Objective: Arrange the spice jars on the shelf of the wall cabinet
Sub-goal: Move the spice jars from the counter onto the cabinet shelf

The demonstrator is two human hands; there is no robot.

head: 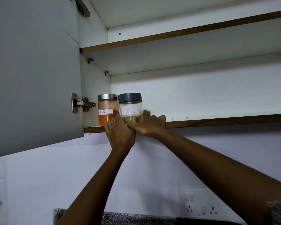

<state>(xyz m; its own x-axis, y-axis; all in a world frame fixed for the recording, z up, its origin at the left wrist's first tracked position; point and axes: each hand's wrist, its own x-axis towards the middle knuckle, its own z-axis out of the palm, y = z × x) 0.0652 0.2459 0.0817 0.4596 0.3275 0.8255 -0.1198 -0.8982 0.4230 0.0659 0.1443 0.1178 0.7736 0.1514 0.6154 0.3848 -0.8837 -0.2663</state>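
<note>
I'm gripping the coriander powder jar (130,108) w/ both hands, left hand (120,133) & right hand (147,125) curled round its base, seating it beside the red chilli powder jar (107,109), labels facing out.

Head camera, tilted upward from below, close to the wall cabinet (201,118)

Both hands — left hand (120,132), right hand (147,125) — gripping coriander jar (130,108), chilli jar (107,109) beside
</note>
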